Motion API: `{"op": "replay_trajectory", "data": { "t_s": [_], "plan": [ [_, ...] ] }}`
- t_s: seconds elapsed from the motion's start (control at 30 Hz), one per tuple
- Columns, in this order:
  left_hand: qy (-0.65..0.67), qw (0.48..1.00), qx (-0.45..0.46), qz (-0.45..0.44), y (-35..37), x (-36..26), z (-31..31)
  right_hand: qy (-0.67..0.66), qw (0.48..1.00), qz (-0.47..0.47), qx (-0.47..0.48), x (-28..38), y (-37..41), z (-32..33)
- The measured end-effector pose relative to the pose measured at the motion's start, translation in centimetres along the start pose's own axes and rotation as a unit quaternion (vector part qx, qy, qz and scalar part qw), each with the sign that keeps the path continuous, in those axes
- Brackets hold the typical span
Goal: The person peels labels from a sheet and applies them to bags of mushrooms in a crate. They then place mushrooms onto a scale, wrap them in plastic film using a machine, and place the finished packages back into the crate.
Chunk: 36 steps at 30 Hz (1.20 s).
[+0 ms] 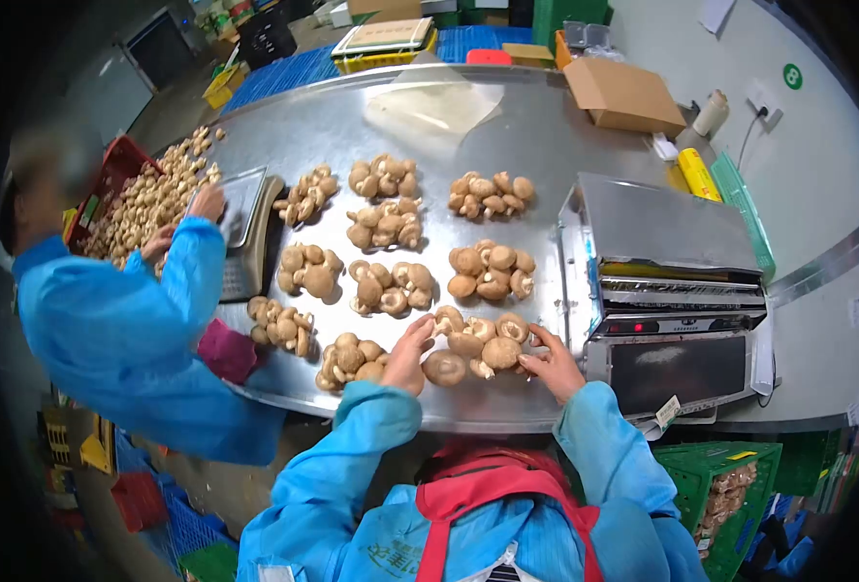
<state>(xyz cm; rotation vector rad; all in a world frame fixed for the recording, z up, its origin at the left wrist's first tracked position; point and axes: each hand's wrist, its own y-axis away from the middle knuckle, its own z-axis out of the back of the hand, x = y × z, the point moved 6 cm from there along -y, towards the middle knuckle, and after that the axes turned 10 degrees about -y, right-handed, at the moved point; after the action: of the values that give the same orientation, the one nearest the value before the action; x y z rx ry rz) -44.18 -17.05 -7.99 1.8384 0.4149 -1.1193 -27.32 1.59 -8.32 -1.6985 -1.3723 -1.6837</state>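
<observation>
A pile of brown shiitake mushrooms [478, 341] lies near the front edge of the steel table, between my two hands. My left hand [410, 357] is at the pile's left side, fingers stretched along it. On the other side my right hand [554, 365] has its thumb and forefinger apart, close against the outer mushrooms. Both hands are open and cup the pile without closing on any one mushroom. One darker mushroom [444, 368] sits at the pile's near left, beside my left hand. A separate mushroom pile [352, 361] is left of that hand.
Several more mushroom piles [493, 269] stand in rows on the steel table [303, 107]. A wrapping machine [677, 291] is at the right. On the left, a co-worker in blue [139, 330] reaches by a scale [245, 218] and a heap of loose mushrooms [153, 199].
</observation>
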Motion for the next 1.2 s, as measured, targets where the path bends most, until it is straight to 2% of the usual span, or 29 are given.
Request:
{"op": "replay_trajectory", "data": {
  "t_s": [0.07,0.13,0.2,0.23,0.27,0.3,0.33,0.4,0.47,0.5,0.57,0.67,0.73,0.8,0.83,0.87,0.9,0.93,0.97,1.0,1.03,1.07,1.1,1.13,1.17,1.2],
  "plan": [
    [0.02,0.997,0.066,-0.029,0.6,-3.4,-0.8,-0.005,1.0,0.024,-0.018,5.5,1.4,-0.3],
    [0.005,0.996,0.088,0.007,3.3,-9.1,-3.8,0.034,0.997,0.064,-0.014,9.7,1.7,0.9],
    [-0.041,0.986,0.161,-0.032,5.2,-14.4,-8.2,0.005,0.996,0.085,-0.015,15.1,2.6,2.1],
    [-0.032,0.986,0.163,-0.034,4.0,-15.0,-9.5,-0.029,0.997,0.07,-0.006,17.0,2.5,3.3],
    [-0.046,0.976,0.203,-0.066,3.8,-16.7,-11.9,-0.052,0.995,0.083,-0.017,19.2,2.7,4.0],
    [-0.037,0.981,0.184,-0.048,2.1,-16.7,-14.0,0.011,0.995,0.099,-0.03,20.3,1.9,6.7],
    [0.016,0.971,0.233,-0.059,1.5,-17.4,-17.1,0.013,0.994,0.102,-0.033,21.8,1.7,8.6],
    [-0.052,0.958,0.246,-0.141,-3.5,-16.8,-22.1,0.018,0.995,0.094,-0.011,22.9,0.3,14.3],
    [-0.064,0.965,0.24,-0.079,-5.8,-16.1,-27.0,0.039,0.995,0.085,-0.036,24.2,-0.3,19.1],
    [-0.061,0.966,0.236,-0.084,-6.4,-15.9,-29.2,0.036,0.995,0.082,-0.036,24.5,-0.8,21.5],
    [-0.053,0.983,0.175,-0.009,-8.1,-14.6,-32.8,0.034,0.995,0.081,-0.036,24.8,-2.1,26.0],
    [-0.03,0.984,0.177,0.011,-10.9,-12.4,-37.1,0.044,0.996,0.067,-0.037,23.9,-5.0,32.0],
    [-0.036,0.986,0.163,0.005,-12.8,-10.7,-38.6,0.038,0.997,0.062,0.014,22.6,-7.1,35.0],
    [-0.003,0.991,0.134,0.015,-12.0,-10.0,-38.2,0.039,0.997,0.068,0.023,22.4,-7.4,35.1],
    [-0.027,0.994,0.099,0.027,-11.2,-9.7,-37.7,0.05,0.996,0.071,0.036,22.2,-7.3,35.7],
    [-0.053,0.996,0.067,0.04,-10.5,-9.7,-36.7,0.07,0.995,0.077,0.008,22.8,-6.3,35.8],
    [-0.071,0.994,0.081,0.028,-10.7,-9.3,-35.4,0.092,0.992,0.081,-0.019,23.4,-5.1,36.1],
    [-0.138,0.988,0.071,0.001,-8.0,-11.0,-34.4,0.089,0.993,0.069,-0.039,23.5,-3.6,37.2],
    [-0.157,0.982,0.071,-0.081,-5.6,-12.4,-33.2,0.205,0.97,0.13,-0.012,24.8,-2.1,37.6],
    [-0.273,0.94,0.092,-0.183,-4.2,-13.1,-31.8,0.319,0.929,0.187,0.017,25.8,-0.2,37.7],
    [-0.373,0.866,0.063,-0.327,-2.6,-13.6,-30.4,0.357,0.918,0.169,0.045,26.1,1.9,38.1],
    [-0.508,0.735,0.034,-0.448,-0.4,-13.9,-29.6,0.358,0.919,0.16,0.033,25.9,2.8,39.5],
    [-0.597,0.65,0.048,-0.468,1.1,-14.0,-29.4,0.515,0.82,0.231,0.09,25.7,4.0,39.3],
    [-0.633,0.567,0.068,-0.522,2.7,-14.1,-29.9,0.65,0.686,0.292,0.149,24.9,5.3,38.9],
    [-0.66,0.506,0.089,-0.548,3.3,-13.7,-30.5,0.672,0.657,0.303,0.156,24.8,5.9,38.5],
    [-0.682,0.443,0.107,-0.572,3.5,-13.2,-31.2,0.673,0.659,0.296,0.159,24.9,6.2,38.3]
  ]
}}
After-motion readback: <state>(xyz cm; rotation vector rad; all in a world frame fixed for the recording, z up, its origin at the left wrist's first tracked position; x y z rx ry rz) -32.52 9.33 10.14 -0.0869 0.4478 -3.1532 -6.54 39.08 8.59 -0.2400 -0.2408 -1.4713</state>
